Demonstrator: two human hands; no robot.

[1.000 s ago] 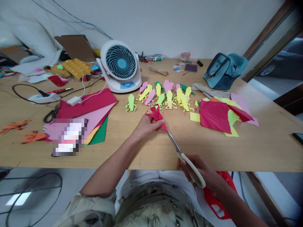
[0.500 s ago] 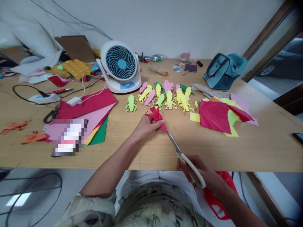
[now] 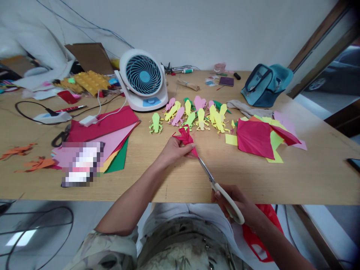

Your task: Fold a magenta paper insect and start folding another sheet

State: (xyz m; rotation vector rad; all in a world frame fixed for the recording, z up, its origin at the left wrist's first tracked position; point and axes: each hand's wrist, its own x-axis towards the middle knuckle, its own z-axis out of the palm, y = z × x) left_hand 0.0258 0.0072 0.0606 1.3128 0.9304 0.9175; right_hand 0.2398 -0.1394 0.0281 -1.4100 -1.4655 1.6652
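Note:
My left hand (image 3: pixel 173 150) pinches a folded crimson paper figure (image 3: pixel 185 137) just above the wooden table (image 3: pixel 180 176). My right hand (image 3: pixel 242 207) grips the white handles of a pair of scissors (image 3: pixel 222 190) near the table's front edge. The blades point up and left, and their tips meet the lower end of the crimson figure. Behind it lies a cluster of several folded paper insects (image 3: pixel 197 112) in yellow, pink and green.
A small white and blue fan (image 3: pixel 143 78) stands at the back. Coloured paper sheets (image 3: pixel 112 131) lie left, paper scraps (image 3: pixel 261 137) right. A blue bag (image 3: pixel 266 84) sits at the back right, black scissors (image 3: pixel 60 135) and cables at the left.

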